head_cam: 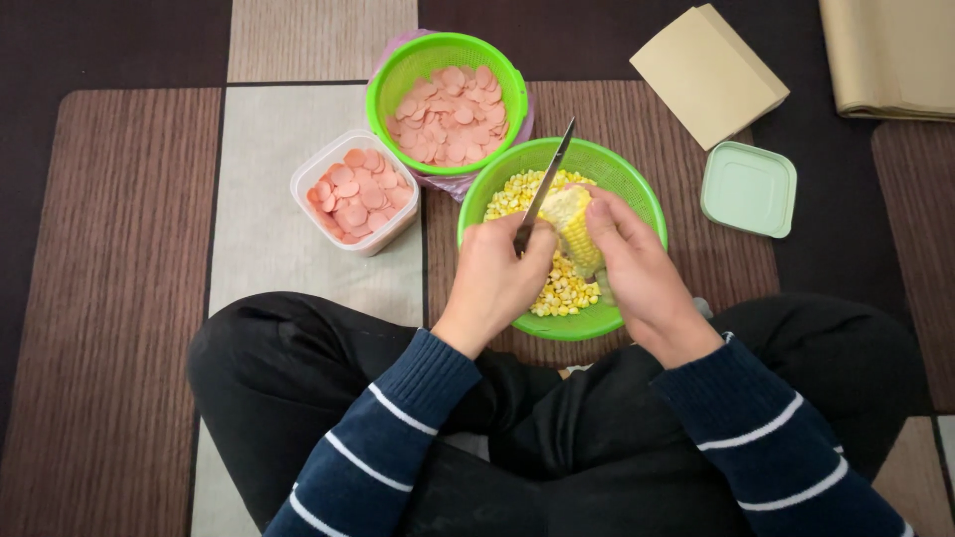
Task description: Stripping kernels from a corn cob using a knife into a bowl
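Seated cross-legged on a patterned rug (119, 298), viewed from above.

Far left: a clear square tub (354, 193) is sitting on the rug, filled with pink sausage slices. Just right of it and further out, a small green basket (446, 89) is holding more of the same slices.

Centre: the left hand (494, 278) is closing fully around the handle of a knife (545, 185), fingers curled tight. The blade is pointing up and away, slanting slightly rightward, its edge lying against the left flank of a corn cob (572, 224).

The cob is standing over a larger green basket (637, 189), loose yellow kernels (557, 293) collecting underneath. Its long axis is running nearly parallel to the blade, tilting away from the body. The right hand (637, 268) is gripping the cob from its right side, fingers wrapping the upper part, thumb hidden. Both hands are touching or nearly touching across the cob; the knife hand lies left of it, the holding hand right.

Right: a pale green lid (749, 189) is lying flat; beyond it, a tan folded paper packet (708, 75).
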